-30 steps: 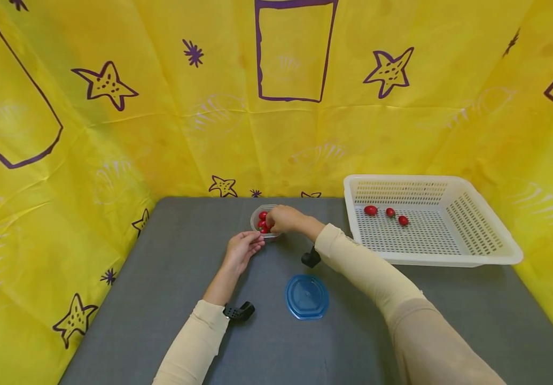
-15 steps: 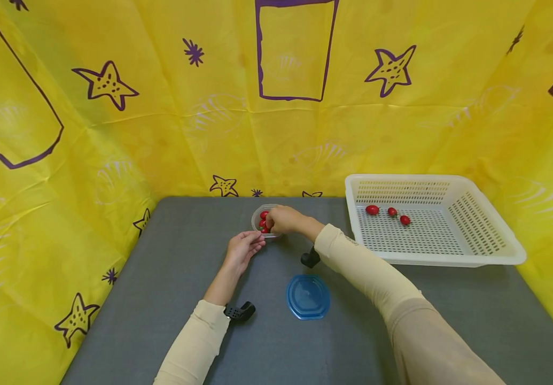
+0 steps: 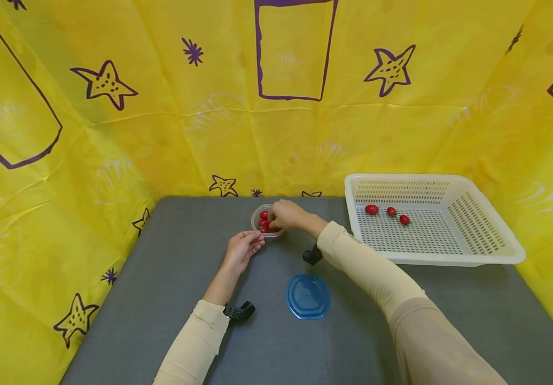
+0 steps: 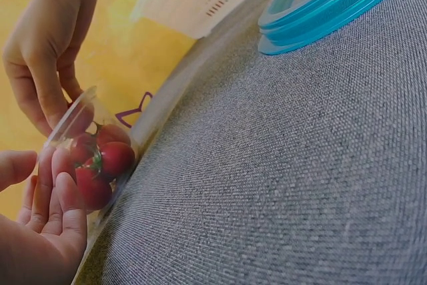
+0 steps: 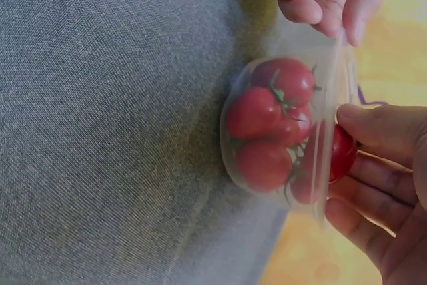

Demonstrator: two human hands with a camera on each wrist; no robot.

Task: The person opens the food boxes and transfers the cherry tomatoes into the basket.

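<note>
A small clear plastic container (image 5: 233, 158) stands on the grey table and holds several red cherry tomatoes (image 5: 263, 165) with green stems. My left hand (image 3: 242, 250) is at its near-left side, its thumb and fingertips pinching the rim. From the right, my right hand (image 3: 287, 215) reaches over the opening. Its thumb and fingers hold a cherry tomato (image 5: 343, 153) at the rim, partly inside the container. In the left wrist view, the right hand (image 4: 50, 51) points down into the container while the left hand's fingers (image 4: 70, 198) lie against its side.
A round blue lid (image 3: 308, 297) lies on the table (image 3: 161, 299), nearer than the container. At the back right stands a white perforated basket (image 3: 492, 235) with three tomatoes (image 3: 371, 210) in it. A yellow patterned cloth (image 3: 161, 133) rises behind the table.
My right hand has lifted slightly and shifted a little to the right over the container, so more of its inside shows. The left hand stays at the rim.
</note>
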